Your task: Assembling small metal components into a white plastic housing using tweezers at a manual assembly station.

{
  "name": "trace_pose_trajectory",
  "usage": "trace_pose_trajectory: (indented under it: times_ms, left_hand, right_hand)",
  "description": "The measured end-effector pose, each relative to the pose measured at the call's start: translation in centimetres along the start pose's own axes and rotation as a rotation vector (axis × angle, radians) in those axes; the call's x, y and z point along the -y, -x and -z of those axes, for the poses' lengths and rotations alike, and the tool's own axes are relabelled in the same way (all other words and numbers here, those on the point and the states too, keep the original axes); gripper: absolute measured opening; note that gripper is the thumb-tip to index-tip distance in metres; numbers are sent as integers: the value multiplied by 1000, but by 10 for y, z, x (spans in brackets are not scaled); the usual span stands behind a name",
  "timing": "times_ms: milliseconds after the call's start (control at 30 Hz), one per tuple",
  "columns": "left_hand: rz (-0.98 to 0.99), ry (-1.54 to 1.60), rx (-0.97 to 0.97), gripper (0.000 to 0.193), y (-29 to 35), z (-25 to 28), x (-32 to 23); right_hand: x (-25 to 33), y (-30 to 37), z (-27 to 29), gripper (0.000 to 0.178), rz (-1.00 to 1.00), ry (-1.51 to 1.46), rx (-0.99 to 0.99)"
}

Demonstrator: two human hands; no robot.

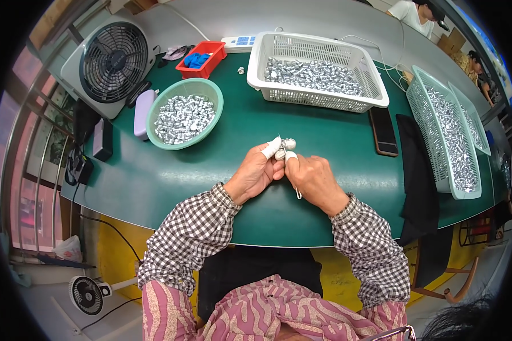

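Note:
Over the front middle of the green table [210, 190], my two hands meet with fingertips close together. My left hand [253, 177] is closed in a pinch, white covers on its fingertips. A small silvery metal part seems to be between them, mostly hidden by the fingers. My right hand [320, 181], also with a white-covered fingertip, is closed around a slim tool [298, 193] with a pale, rounded tail end pointing toward me. The tool's working tip lies among the fingers and cannot be made out clearly.
A green bowl [218, 116] of small metal parts stands left, a white basket [318, 98] of them behind, green baskets [463, 194] right. Around these are a fan [115, 62], purple case [144, 113], red tray [213, 62], phone [384, 132] and black cloth [418, 176].

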State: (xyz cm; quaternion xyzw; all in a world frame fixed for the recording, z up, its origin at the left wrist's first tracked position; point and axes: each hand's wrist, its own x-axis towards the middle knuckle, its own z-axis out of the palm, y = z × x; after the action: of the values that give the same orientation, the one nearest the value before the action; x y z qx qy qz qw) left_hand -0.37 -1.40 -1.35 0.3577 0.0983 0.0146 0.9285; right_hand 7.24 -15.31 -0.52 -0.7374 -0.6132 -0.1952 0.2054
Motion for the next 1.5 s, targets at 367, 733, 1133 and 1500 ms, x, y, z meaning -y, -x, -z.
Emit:
trace_pose_trajectory:
  times_ms: [367,733,1133,1500]
  left_hand:
    - [-8,-1,1,31,0,-1,-1]
    - [40,-27,-22,32,1,-3,0]
    - [-39,-17,-59,35,3,-11,-1]
    - [11,4,45,32,1,-2,-1]
  right_hand:
    - [9,2,5,20,-11,-47,-42]
    - [8,2,5,21,-10,-66,-57]
    - [5,-1,3,25,-38,-149,-131]
    - [6,-2,3,25,-59,-175,-108]
